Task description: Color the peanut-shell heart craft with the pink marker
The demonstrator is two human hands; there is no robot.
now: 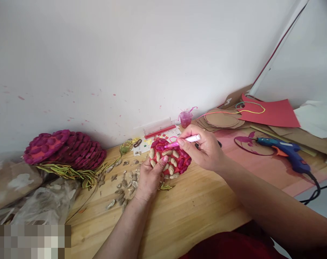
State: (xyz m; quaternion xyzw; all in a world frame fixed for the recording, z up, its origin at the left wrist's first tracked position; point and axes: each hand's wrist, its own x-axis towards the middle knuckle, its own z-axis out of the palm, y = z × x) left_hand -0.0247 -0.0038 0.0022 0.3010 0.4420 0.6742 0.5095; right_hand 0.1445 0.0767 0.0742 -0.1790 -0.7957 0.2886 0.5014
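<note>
My left hand (152, 175) grips the lower left edge of a round red disc (182, 154) covered with peanut shells, its thumb lying on top. Shells on the disc's upper and right parts are magenta; those on the left and bottom are plain tan. My right hand (204, 149) is closed around a brush (192, 138) with a white handle, and the pink brush end meets the magenta shells at the disc's top. Behind the hands, a small clear cup (185, 118) of magenta paint stands by the wall.
On the left, finished-looking magenta discs (63, 147) are stacked beside plastic bags (47, 201). Loose peanut shells (125, 187) lie left of my left hand. A blue glue gun (293, 153), cardboard pieces (225, 118) and red paper (271, 113) are on the right.
</note>
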